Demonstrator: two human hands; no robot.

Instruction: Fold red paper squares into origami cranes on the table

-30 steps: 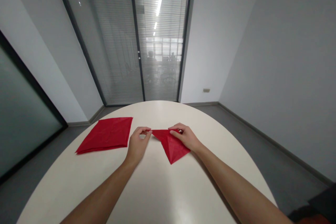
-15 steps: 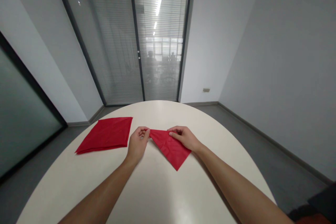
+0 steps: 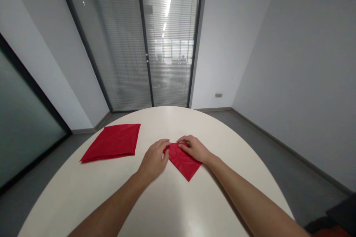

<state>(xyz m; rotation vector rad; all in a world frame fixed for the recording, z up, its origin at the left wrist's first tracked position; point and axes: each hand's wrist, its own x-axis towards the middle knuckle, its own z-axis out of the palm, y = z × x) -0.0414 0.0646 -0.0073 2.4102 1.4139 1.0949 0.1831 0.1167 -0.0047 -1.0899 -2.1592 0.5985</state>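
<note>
A thin red folded sheet [image 3: 187, 163], cloth or paper, I cannot tell which, lies on the table with one corner pointing toward me. At its left end, my left hand [image 3: 154, 157] has its thumb and fingers closed around the folded-over tip. My right hand [image 3: 196, 149] rests on the upper right part, thumb on top and fingers bent over the far edge. That hand and wrist cover the sheet's right side. Farther left lies a larger flat stack of the same red sheets [image 3: 114, 141].
The round cream table [image 3: 155, 207] carries both red pieces. Beyond its far edge stand glass panels with blinds [image 3: 125, 63], and a grey wall [image 3: 300, 63] is on the right. A dark object [image 3: 342, 211] shows at the lower right, beside the table.
My left hand has moved right and slightly nearer to me, taking the sheet's left tip in toward the middle. The right hand has stayed nearly still, and the stack has not moved.
</note>
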